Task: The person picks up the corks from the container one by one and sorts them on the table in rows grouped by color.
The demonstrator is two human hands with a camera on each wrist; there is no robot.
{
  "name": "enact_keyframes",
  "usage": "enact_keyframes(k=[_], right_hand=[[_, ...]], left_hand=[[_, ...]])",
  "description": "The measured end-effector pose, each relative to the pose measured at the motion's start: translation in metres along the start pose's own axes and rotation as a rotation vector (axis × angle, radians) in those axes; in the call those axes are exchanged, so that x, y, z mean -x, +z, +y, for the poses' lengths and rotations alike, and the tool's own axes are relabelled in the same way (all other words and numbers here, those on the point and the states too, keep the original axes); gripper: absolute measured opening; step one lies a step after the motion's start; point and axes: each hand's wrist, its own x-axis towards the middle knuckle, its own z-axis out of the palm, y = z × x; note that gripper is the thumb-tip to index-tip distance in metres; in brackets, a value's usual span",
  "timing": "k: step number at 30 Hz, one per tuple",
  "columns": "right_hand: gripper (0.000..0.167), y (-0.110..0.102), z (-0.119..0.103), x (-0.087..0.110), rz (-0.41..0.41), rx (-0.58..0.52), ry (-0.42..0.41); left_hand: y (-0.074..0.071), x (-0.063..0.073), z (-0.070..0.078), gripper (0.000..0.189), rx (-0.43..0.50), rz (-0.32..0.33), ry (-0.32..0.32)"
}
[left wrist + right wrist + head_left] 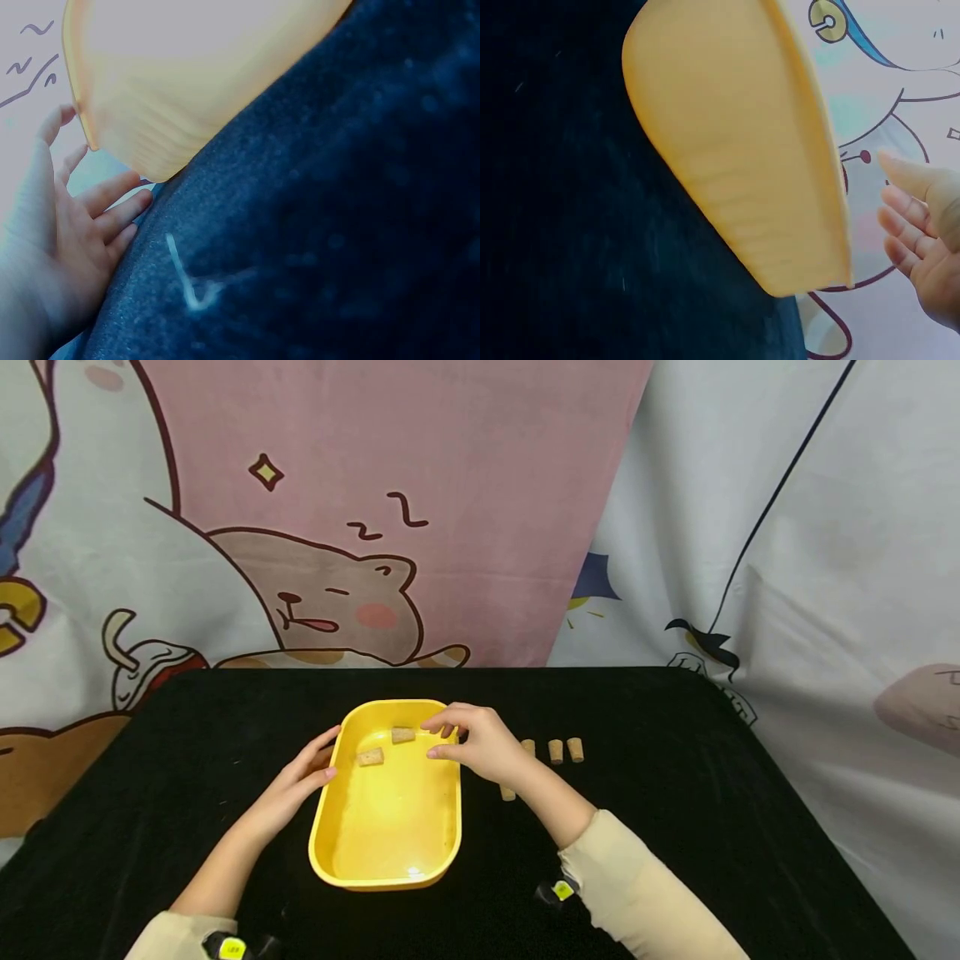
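A yellow plastic tray (386, 860) with rounded corners holds two cork stoppers, one cork (403, 735) near its far end and another cork (370, 757) by the left wall. My left hand (288, 785) touches the tray's left side, thumb at the rim, its fingers fairly straight along the outer wall (150, 142). Over the right rim hovers my right hand (480, 743), fingers loosely bent and thumb apart from them. Nothing shows between those fingers (907, 225) in the right wrist view.
Right of the tray, several more corks stand or lie on the black cloth, among them an upright cork (575, 749) and one cork (507, 793) partly behind the right forearm. A printed curtain (487, 568) hangs behind the black-covered table (675, 827).
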Motion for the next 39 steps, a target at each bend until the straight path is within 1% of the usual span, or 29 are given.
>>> enact_keyframes(k=[8, 14, 18, 22, 25, 28, 34, 39], right_hand=[[0.029, 0.022, -0.002, -0.020, -0.065, -0.021, 0.106], [0.032, 0.033, -0.003, -0.032, -0.095, -0.003, 0.156], [0.032, 0.041, -0.001, -0.040, -0.110, 0.000, 0.208], [0.031, 0.048, -0.001, -0.047, -0.134, 0.043, 0.261], [0.031, 0.052, -0.001, -0.053, -0.138, 0.067, 0.310], [0.030, 0.059, 0.000, -0.058, -0.134, 0.065, 0.353], [0.027, 0.071, 0.002, -0.060, -0.106, 0.059, 0.445], [0.024, 0.077, 0.003, -0.062, -0.080, 0.056, 0.497]], left_hand=[[0.000, 0.001, 0.000, 0.057, 0.002, -0.001, 0.001], [0.000, 0.001, 0.002, 0.057, 0.006, -0.003, 0.000], [0.000, 0.001, 0.003, 0.057, -0.001, -0.004, 0.000], [0.000, 0.001, 0.001, 0.057, 0.002, -0.006, 0.004], [0.000, 0.001, 0.000, 0.057, 0.011, -0.008, 0.013], [-0.001, 0.001, 0.000, 0.057, 0.015, -0.008, 0.013], [0.000, 0.000, 0.000, 0.057, 0.007, -0.010, 0.009], [0.000, 0.000, 0.000, 0.057, -0.002, -0.006, 0.005]])
